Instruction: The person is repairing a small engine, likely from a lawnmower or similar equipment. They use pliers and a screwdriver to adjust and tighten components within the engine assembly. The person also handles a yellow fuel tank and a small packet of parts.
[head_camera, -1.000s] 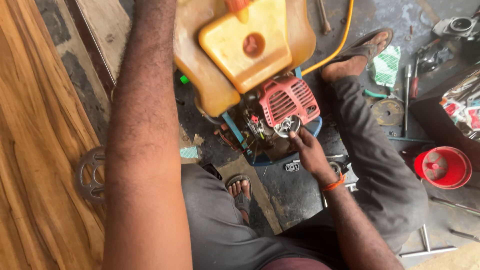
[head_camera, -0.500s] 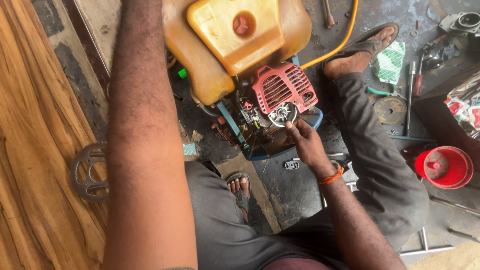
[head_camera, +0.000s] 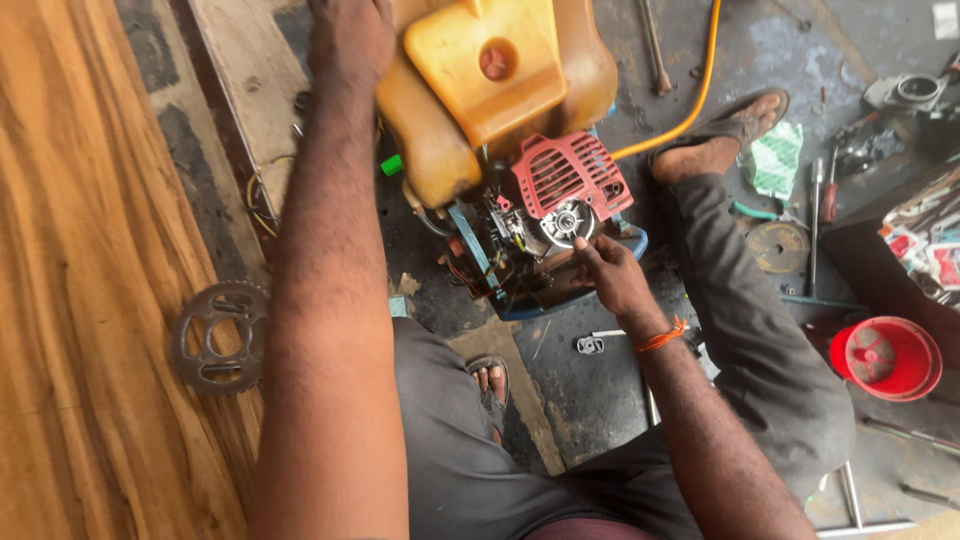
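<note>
The orange sprayer tank (head_camera: 500, 90) with its small engine (head_camera: 550, 215) stands on the floor, far centre; likely heavy, rigid, greasy. Left hand (head_camera: 350, 40) grips the tank's side; right hand (head_camera: 610, 275) fingertips pinch at the engine's metal pulley (head_camera: 567, 222).

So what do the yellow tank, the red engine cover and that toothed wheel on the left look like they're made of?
Yellow tank: looks like moulded plastic, smooth, dull sheen, rounded edges. Red engine cover: probably plastic too, slotted grille, matte; painted metal can't be ruled out. Toothed wheel: metal, likely steel, dark grey and grimy, with cut-outs.
</note>
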